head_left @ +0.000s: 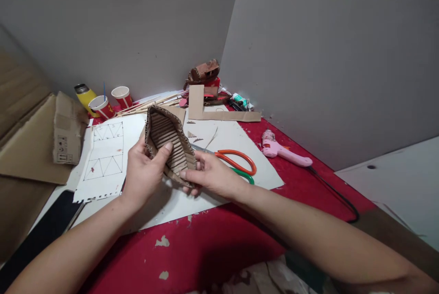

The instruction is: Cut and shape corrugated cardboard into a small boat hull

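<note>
A curved piece of corrugated cardboard (168, 141) with its ribbed inner side facing me is held up over the table by both hands. My left hand (144, 173) grips its left edge, thumb pressed on the ribs. My right hand (211, 176) pinches its lower right edge. Under them lies a large white sheet (233, 141). A white paper with drawn triangles (104, 159) lies to the left.
Scissors with orange and green handles (236, 162) lie just right of my hands. A pink glue gun (284, 151) with a black cord rests on the red table (219, 243). Paper cups (102, 105), a yellow bottle (84, 95), sticks, an L-shaped cardboard (219, 113) and a cardboard box (41, 141) stand behind.
</note>
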